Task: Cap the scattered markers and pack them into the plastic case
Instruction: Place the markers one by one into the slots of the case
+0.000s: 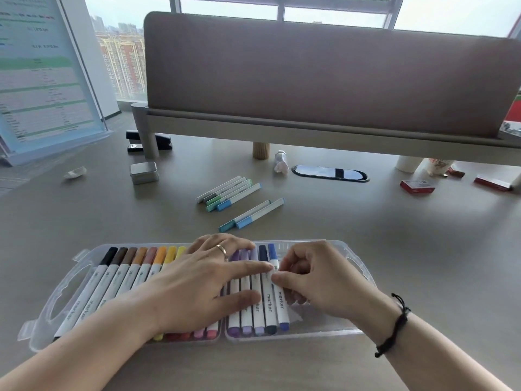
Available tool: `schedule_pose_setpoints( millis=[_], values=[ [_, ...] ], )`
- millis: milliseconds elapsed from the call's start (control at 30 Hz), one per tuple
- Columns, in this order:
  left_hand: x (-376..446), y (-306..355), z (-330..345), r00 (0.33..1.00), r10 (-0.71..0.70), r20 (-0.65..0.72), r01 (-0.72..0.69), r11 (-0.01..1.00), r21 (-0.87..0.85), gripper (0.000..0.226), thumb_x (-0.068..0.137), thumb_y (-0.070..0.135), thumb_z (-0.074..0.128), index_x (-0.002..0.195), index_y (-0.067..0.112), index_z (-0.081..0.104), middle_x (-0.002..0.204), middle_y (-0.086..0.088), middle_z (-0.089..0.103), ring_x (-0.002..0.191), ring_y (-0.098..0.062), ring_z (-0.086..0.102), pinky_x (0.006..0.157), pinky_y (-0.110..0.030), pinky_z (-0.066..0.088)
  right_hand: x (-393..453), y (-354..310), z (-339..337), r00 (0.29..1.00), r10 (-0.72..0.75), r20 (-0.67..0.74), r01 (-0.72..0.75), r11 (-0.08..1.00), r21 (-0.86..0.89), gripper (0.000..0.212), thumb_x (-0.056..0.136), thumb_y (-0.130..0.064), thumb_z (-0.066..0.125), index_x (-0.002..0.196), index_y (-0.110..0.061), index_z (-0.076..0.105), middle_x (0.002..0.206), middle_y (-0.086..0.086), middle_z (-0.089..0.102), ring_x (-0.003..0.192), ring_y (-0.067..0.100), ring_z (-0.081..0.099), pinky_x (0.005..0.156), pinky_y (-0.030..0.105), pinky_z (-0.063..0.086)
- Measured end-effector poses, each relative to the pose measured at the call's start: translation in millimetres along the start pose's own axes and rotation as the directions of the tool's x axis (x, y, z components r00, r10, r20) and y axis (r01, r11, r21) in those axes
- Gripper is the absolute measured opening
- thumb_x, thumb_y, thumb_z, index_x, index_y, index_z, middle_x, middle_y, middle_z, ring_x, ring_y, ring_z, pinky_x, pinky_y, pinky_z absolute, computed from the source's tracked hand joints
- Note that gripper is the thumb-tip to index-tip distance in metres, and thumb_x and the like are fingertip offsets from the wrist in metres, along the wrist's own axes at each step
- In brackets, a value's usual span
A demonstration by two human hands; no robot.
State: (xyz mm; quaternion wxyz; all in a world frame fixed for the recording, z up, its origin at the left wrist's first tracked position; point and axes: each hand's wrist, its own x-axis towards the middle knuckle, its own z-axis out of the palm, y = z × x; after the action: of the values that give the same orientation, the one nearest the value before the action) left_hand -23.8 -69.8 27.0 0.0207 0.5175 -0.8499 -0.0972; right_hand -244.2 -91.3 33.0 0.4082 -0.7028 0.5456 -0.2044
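Note:
A clear plastic case (332, 245) lies near the table's front edge, filled from its left end with a row of capped white markers (124, 280) running from black through browns, oranges and yellows to purples and blues. My left hand (197, 283) lies flat across the middle of the row, fingers straight and pressing on the markers. My right hand (313, 283) has curled fingers and pinches the blue marker (279, 294) at the right end of the row. Behind the case, several capped green and blue markers (231, 194) lie in a bunch, and two blue ones (252, 215) lie beside them.
A small metal tin (143, 172), a crumpled scrap (74, 173), a black stapler (149, 141) and a small bottle (280, 162) sit further back. Red boxes (417, 187) and paper cups (423, 164) lie at the right. A desk divider (324, 80) stands behind.

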Motion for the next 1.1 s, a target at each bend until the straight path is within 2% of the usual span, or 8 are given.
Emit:
schedule_pose_setpoints(
  millis=[200, 400, 600, 967, 1100],
  values=[
    [-0.2, 0.3, 0.3, 1.000, 0.023, 0.013, -0.023, 1.000, 0.001, 0.051, 0.088, 0.082, 0.017, 0.138, 0.072, 0.018, 0.158, 0.026, 0.012, 0.146, 0.002, 0.004, 0.121, -0.032, 0.014, 0.6, -1.0, -7.2, 0.997, 0.004, 0.081, -0.007, 0.999, 0.037, 0.015, 0.084, -0.021, 0.078, 0.088, -0.009, 0.070, 0.072, 0.007, 0.076, 0.054, 0.007, 0.064, 0.053, 0.017, 0.052],
    [0.0, 0.3, 0.4, 0.999, 0.025, 0.020, -0.025, 1.000, -0.007, 0.046, 0.090, 0.080, 0.022, 0.136, 0.074, 0.019, 0.158, 0.027, 0.011, 0.145, 0.001, 0.005, 0.120, -0.033, 0.014, 2.5, 0.1, -9.6, 0.995, 0.012, 0.102, -0.022, 0.994, 0.103, 0.019, 0.081, -0.019, 0.081, 0.086, -0.003, 0.071, 0.072, 0.013, 0.075, 0.053, 0.012, 0.061, 0.047, 0.017, 0.047],
    [0.7, -0.4, 0.8, 0.999, 0.033, 0.019, -0.033, 0.999, -0.003, 0.045, 0.092, 0.078, 0.025, 0.136, 0.073, 0.022, 0.158, 0.027, 0.011, 0.146, 0.000, 0.003, 0.120, -0.033, 0.012, 4.5, 1.9, -8.9, 0.994, 0.013, 0.112, -0.026, 0.993, 0.118, 0.016, 0.081, -0.017, 0.081, 0.082, -0.005, 0.071, 0.071, 0.018, 0.074, 0.051, 0.015, 0.057, 0.042, 0.018, 0.043],
    [-0.1, -0.5, -0.4, 0.999, 0.027, 0.032, -0.025, 0.999, -0.038, 0.045, 0.092, 0.077, 0.029, 0.136, 0.073, 0.024, 0.158, 0.027, 0.013, 0.146, 0.000, 0.003, 0.118, -0.032, 0.012, 3.4, 4.5, -6.9, 0.995, 0.010, 0.099, -0.023, 0.990, 0.137, 0.017, 0.079, -0.018, 0.082, 0.084, -0.006, 0.071, 0.071, 0.012, 0.075, 0.050, 0.011, 0.059, 0.043, 0.017, 0.043],
    [-1.6, -1.9, -6.6, 1.000, -0.003, 0.027, 0.004, 0.999, -0.053, 0.048, 0.087, 0.080, 0.034, 0.133, 0.069, 0.034, 0.153, 0.028, 0.021, 0.144, 0.001, 0.013, 0.118, -0.035, 0.022, 6.3, 1.2, 0.2, 0.994, -0.011, 0.107, -0.007, 0.986, 0.166, 0.018, 0.079, -0.018, 0.082, 0.083, -0.004, 0.072, 0.070, 0.013, 0.074, 0.049, 0.011, 0.059, 0.044, 0.017, 0.044]
  ],
)
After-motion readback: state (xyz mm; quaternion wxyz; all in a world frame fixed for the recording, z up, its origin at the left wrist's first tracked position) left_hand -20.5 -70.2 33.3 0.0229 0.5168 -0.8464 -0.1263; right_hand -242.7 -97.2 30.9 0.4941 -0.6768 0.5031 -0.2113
